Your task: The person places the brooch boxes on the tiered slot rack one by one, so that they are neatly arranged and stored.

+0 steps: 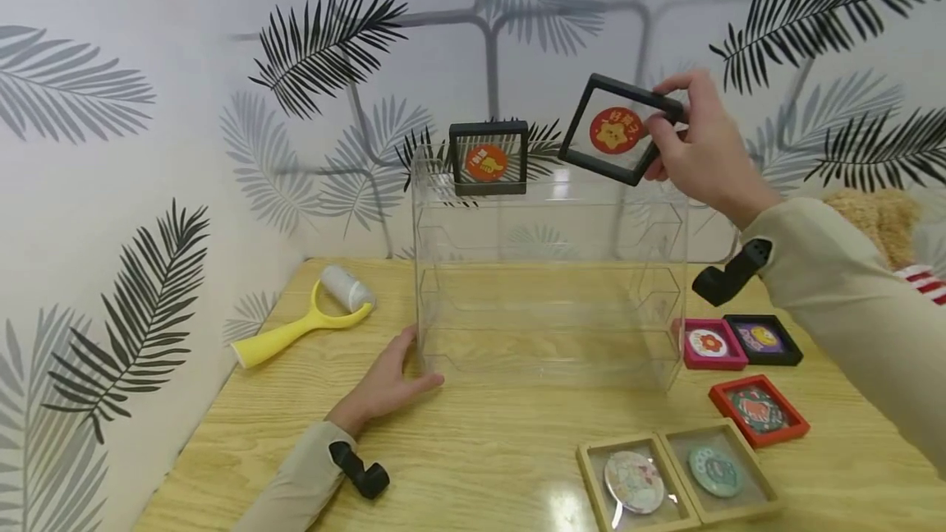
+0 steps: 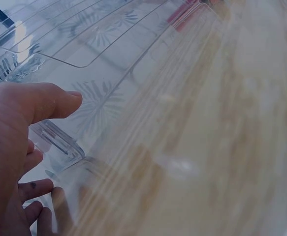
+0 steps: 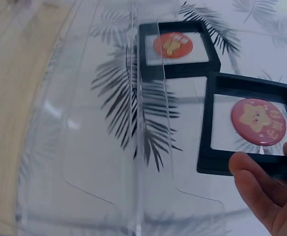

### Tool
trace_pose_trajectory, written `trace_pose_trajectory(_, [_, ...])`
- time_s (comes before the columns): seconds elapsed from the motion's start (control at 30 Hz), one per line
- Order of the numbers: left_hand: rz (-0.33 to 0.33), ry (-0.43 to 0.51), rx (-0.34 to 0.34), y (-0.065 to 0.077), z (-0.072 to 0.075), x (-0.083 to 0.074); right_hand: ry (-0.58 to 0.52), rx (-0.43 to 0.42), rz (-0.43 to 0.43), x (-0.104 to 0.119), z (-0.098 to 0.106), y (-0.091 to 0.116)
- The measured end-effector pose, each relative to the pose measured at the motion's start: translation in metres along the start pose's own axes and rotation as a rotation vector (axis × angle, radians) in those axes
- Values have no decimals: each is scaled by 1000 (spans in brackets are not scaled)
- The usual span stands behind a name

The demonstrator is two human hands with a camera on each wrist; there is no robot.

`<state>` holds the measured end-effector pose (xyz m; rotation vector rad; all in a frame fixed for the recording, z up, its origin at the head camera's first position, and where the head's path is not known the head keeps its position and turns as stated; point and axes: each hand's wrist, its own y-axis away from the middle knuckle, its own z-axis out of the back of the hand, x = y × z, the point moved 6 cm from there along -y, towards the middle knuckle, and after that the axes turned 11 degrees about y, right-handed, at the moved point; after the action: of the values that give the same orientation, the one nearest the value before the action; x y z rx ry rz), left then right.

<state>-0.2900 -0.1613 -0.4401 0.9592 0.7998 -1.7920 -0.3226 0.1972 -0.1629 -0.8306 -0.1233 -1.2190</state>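
Tilted in the air above the right end of a clear acrylic display rack (image 1: 550, 310) is a black-framed display case (image 1: 576, 117) with a red star badge inside. My right hand (image 1: 702, 142) pinches it by its right edge, thumb in front. A second black-framed case (image 1: 488, 189), with a red-orange badge, stands upright at the rack's top left; the right wrist view shows both cases close together. My left hand (image 1: 388, 380) rests at the rack's lower left corner, thumb stretched out in front and the other fingers along its side.
Right of the rack lie a pink-framed case (image 1: 739, 361), a black-framed case (image 1: 791, 351) and a red-framed case (image 1: 769, 437). Two wood-coloured cases (image 1: 691, 507) lie in front. A yellow forked handle (image 1: 277, 339) and a grey cylinder (image 1: 342, 286) lie left. A patterned wall (image 1: 148, 187) stands behind.
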Motion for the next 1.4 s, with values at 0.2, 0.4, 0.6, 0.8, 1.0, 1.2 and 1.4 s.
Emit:
trace_pose_trajectory(0.2, [-7, -14, -7, 0, 2, 0, 156, 109, 40, 9, -6, -22])
trace_pose_trajectory(0.4, [-12, -11, -4, 1, 2, -1, 210, 110, 57, 10, -12, -37])
trace_pose_trajectory(0.6, [11, -5, -15, 5, 4, 1, 268, 143, 81, 4, -19, -43])
trace_pose_trajectory(0.8, [12, 13, -8, 3, 1, 0, 371, 259, 110, 1, -20, -42])
trace_pose_trajectory(1.0, [11, 18, -17, 1, 3, 3, 432, 338, 169, 9, -19, -39])
trace_pose_trajectory(1.2, [18, 6, -21, 2, 4, 3, 403, 295, 171, 7, -8, -28])
trace_pose_trajectory(1.4, [21, -4, -5, 0, 1, 1, 394, 217, 251, 2, 3, -10])
